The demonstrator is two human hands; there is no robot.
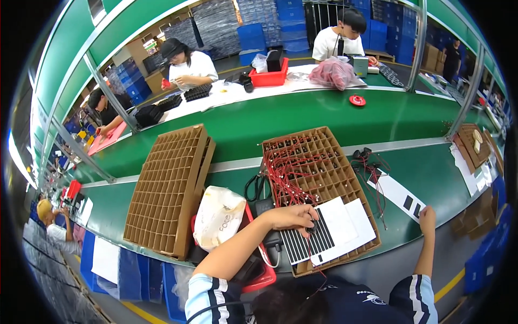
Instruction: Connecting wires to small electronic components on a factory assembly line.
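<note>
My left hand [294, 217] is closed around a small black part [311, 227] with a thin red wire trailing down from it. Beneath that hand lie white sheets [353, 229], one bearing a row of black strips [305, 245]. They rest on a divided cardboard tray [345, 175], whose far cells hold several black parts with bundled red wires [286, 173]. At the right, my right hand [427, 218] is pinched at the near end of a white strip [393, 190] carrying black rectangles. Whatever sits between those fingertips is hidden.
Left stand stacked divided cardboard trays [167, 189]. A white bag [218, 216] sits in a red bin [264, 278] beside a black charger [274, 240]. More wired black parts [364, 155] lie right of the tray. Beyond the green belt [237, 132], co-workers sit along another bench.
</note>
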